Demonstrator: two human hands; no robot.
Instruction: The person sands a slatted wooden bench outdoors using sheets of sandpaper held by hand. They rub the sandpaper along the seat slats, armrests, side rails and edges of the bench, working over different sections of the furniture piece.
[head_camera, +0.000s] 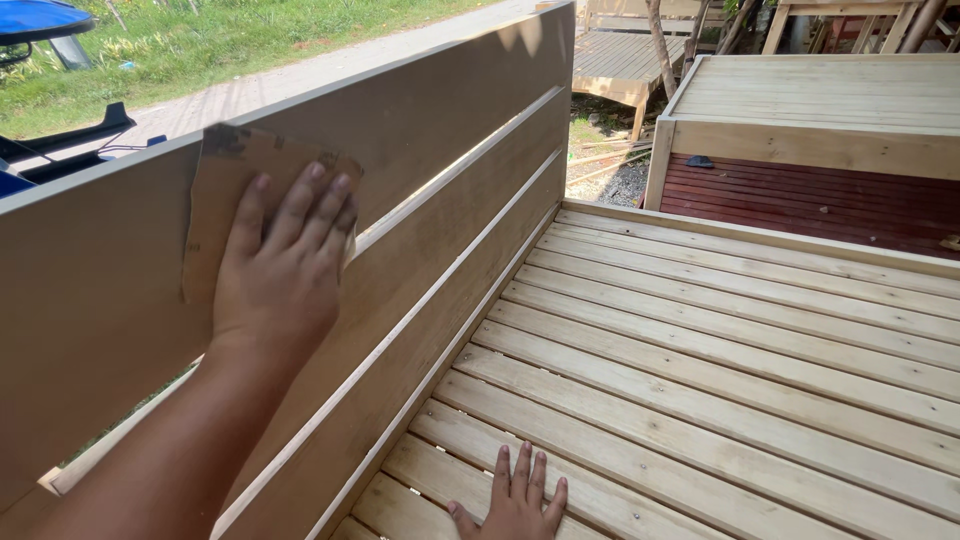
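Item: slatted wooden bench, unfinished. Left hand (280, 270) is pressing a brown sandpaper sheet (225, 185) flat against the top backrest board (450, 110), fingers (300, 205) spread, not curled around it. Right hand (515, 500) is resting open on the seat slats (700, 380), holding nothing. Judged progress: sanding is sitting near the board's left part; lower boards are looking pale and bare, no finish showing.

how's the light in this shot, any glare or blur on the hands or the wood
Head view: hard sunlight on the slatted seat, bright but not blown out; the backrest boards lie in shade. The left hand pressing sandpaper is shaded and sharp; the right hand is sunlit, cut by the frame edge. No motion blur.
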